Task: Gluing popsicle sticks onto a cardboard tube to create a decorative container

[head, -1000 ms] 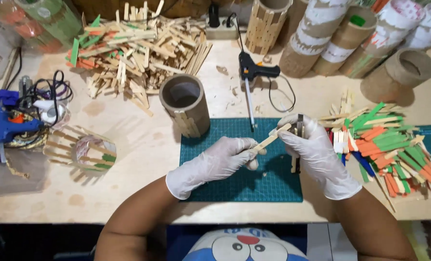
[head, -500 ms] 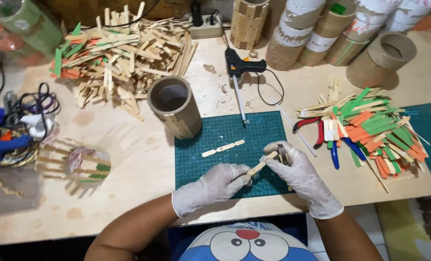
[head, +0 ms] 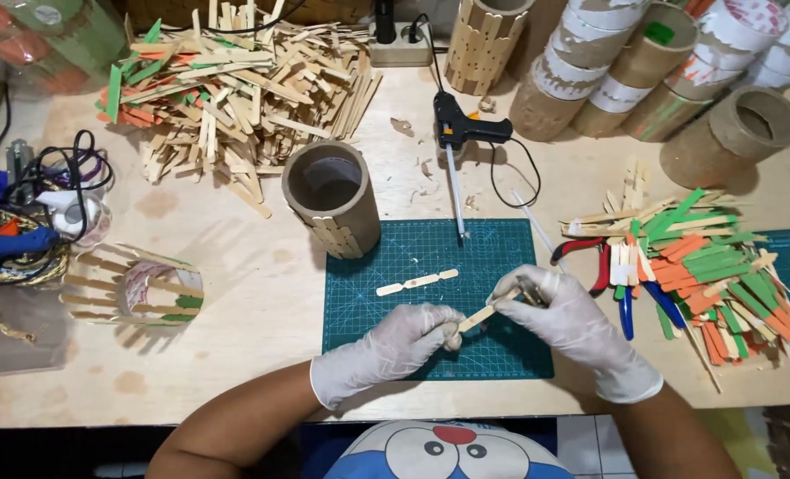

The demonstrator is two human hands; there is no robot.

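Across the wooden tabletop [head: 253, 266] spread heaps of craft sticks, with a cardboard tube [head: 331, 200] beside the green cutting mat [head: 413, 257]. Over the mat's near edge, the gloved left hand [head: 395, 348] and right hand [head: 565, 318] hold one plain wooden stick [head: 482, 314] between them, fingers pinched on either end. Another shaped stick [head: 417, 283] lies loose on the mat.

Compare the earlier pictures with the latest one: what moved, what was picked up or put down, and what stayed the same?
Both gloved hands came down from mid-mat toward its near edge. The left hand and right hand keep their grip on the plain wooden stick throughout; nothing was let go. The shaped stick on the green cutting mat, first hidden, now lies uncovered. The cardboard tube and glue gun stayed put.
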